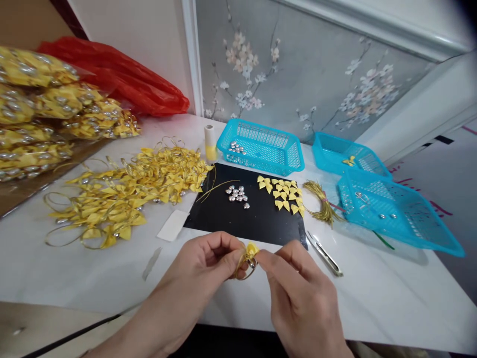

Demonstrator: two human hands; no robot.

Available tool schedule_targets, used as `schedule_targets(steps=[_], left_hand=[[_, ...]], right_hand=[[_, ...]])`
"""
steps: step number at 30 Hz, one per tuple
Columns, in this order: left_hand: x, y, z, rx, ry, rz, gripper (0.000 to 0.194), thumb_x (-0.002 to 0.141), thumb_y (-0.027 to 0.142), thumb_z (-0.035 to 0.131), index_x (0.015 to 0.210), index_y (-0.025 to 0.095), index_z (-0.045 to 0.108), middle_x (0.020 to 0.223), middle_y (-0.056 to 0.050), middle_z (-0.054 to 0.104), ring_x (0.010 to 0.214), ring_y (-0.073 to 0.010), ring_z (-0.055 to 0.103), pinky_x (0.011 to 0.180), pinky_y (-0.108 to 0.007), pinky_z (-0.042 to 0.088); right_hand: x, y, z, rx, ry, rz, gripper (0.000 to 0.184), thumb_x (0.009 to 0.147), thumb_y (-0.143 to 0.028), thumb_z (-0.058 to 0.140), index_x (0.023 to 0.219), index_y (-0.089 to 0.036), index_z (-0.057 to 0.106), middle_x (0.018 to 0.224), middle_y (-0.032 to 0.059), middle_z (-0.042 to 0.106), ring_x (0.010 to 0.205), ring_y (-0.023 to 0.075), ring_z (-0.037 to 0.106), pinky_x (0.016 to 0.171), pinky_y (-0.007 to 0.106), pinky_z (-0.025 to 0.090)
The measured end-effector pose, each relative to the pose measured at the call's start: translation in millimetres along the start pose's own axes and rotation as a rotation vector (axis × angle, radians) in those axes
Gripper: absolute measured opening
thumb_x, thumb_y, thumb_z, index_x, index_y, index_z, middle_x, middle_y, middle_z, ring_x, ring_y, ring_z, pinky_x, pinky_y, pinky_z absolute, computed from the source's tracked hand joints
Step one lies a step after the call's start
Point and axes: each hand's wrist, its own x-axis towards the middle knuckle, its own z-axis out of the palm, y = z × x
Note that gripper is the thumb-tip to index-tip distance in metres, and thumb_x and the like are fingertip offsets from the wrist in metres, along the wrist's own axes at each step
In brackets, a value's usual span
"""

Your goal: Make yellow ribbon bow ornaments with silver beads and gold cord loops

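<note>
Between my two hands, above the table's front part, is a yellow ribbon bow (252,249) with a silver bell and a loop of gold cord. My left hand (212,261) pinches the cord and bow from the left, thumb against forefinger. From the other side, the fingertips of my right hand (298,283) pinch the bow's right edge. Just beyond them lies a black mat (223,223) bearing several silver bells (237,194) and rows of small yellow bows (285,191). A bundle of gold cords (319,201) rests beside the mat's right edge.
Finished-looking yellow bows with bells (141,184) are heaped at left, below packed bags (37,109) and a red plastic bag (119,77). Blue baskets (261,129) stand at the back and right. A utility knife (325,254) lies right of my hands; a thread spool (210,143) stands behind.
</note>
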Motion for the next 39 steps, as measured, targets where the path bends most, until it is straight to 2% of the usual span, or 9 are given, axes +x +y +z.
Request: schedule_targets(steps=[7, 12, 17, 20, 22, 28, 35, 39], left_hand=[[-1.7, -2.2, 3.1, 0.126, 0.058, 0.081, 0.017, 0.084, 0.026, 0.064, 0.070, 0.018, 0.065, 0.064, 0.005, 0.061, 0.064, -0.0112, 0.054, 0.063, -0.023, 0.044], [0.4, -2.9, 3.1, 0.127, 0.058, 0.096, 0.017, 0.084, 0.027, 0.065, 0.070, 0.019, 0.065, 0.064, 0.005, 0.062, 0.064, -0.0112, 0.054, 0.063, -0.022, 0.043], [0.2, -2.3, 0.3, -0.001, 0.004, -0.001, 0.017, 0.083, 0.027, 0.068, 0.068, 0.018, 0.065, 0.064, 0.004, 0.061, 0.065, -0.0110, 0.051, 0.064, -0.022, 0.042], [-1.9, -0.1, -0.5, -0.119, -0.052, -0.086, 0.017, 0.078, 0.026, 0.073, 0.066, 0.018, 0.064, 0.063, 0.004, 0.060, 0.064, -0.0108, 0.048, 0.063, -0.021, 0.041], [-3.0, 1.3, 0.4, -0.142, -0.055, -0.091, 0.017, 0.077, 0.026, 0.074, 0.065, 0.018, 0.064, 0.062, 0.004, 0.059, 0.063, -0.0109, 0.047, 0.062, -0.021, 0.040], [-1.5, 2.7, 5.0, -0.049, 0.015, -0.035, 0.017, 0.078, 0.029, 0.071, 0.066, 0.018, 0.064, 0.061, 0.004, 0.059, 0.062, -0.0116, 0.048, 0.062, -0.024, 0.040], [-2.7, -1.4, 4.9, 0.005, 0.028, -0.013, 0.017, 0.081, 0.030, 0.068, 0.071, 0.017, 0.065, 0.063, 0.003, 0.061, 0.064, -0.0122, 0.052, 0.063, -0.024, 0.042], [-4.1, -2.0, 5.8, 0.086, 0.045, 0.071, 0.017, 0.084, 0.027, 0.064, 0.068, 0.019, 0.063, 0.062, 0.005, 0.060, 0.063, -0.0116, 0.053, 0.062, -0.023, 0.042]], right_hand=[[-6.3, 1.1, 0.6, -0.046, -0.028, 0.009, 0.039, 0.088, -0.001, 0.044, 0.109, -0.022, 0.068, 0.073, -0.0004, 0.042, 0.055, 0.0129, 0.043, 0.048, 0.026, 0.033], [-7.2, 0.3, 2.5, -0.033, -0.015, 0.023, 0.034, 0.089, -0.002, 0.046, 0.105, -0.021, 0.069, 0.072, -0.0005, 0.042, 0.055, 0.0128, 0.042, 0.049, 0.026, 0.034], [-0.9, 1.2, 1.4, 0.076, -0.026, 0.039, 0.026, 0.091, -0.005, 0.049, 0.097, -0.018, 0.070, 0.070, -0.0012, 0.046, 0.054, 0.0101, 0.047, 0.048, 0.022, 0.039], [4.1, 2.6, 0.4, 0.214, -0.025, 0.117, 0.022, 0.091, -0.007, 0.052, 0.087, -0.018, 0.071, 0.069, -0.0012, 0.050, 0.055, 0.0090, 0.051, 0.049, 0.018, 0.042], [6.2, 3.3, 0.7, 0.263, -0.028, 0.162, 0.022, 0.090, -0.009, 0.054, 0.082, -0.020, 0.071, 0.068, -0.0019, 0.052, 0.056, 0.0086, 0.053, 0.050, 0.017, 0.044], [4.8, 3.2, 5.6, 0.268, 0.017, 0.154, 0.024, 0.090, -0.007, 0.054, 0.086, -0.021, 0.072, 0.069, -0.0026, 0.054, 0.056, 0.0076, 0.053, 0.051, 0.015, 0.044], [4.4, 2.3, 6.7, 0.288, 0.018, 0.155, 0.023, 0.089, -0.007, 0.054, 0.084, -0.021, 0.072, 0.068, -0.0030, 0.053, 0.057, 0.0079, 0.054, 0.051, 0.015, 0.045], [5.2, -0.1, 5.0, 0.285, 0.015, 0.153, 0.022, 0.089, -0.008, 0.054, 0.082, -0.020, 0.071, 0.066, -0.0030, 0.053, 0.054, 0.0078, 0.052, 0.050, 0.015, 0.044]])
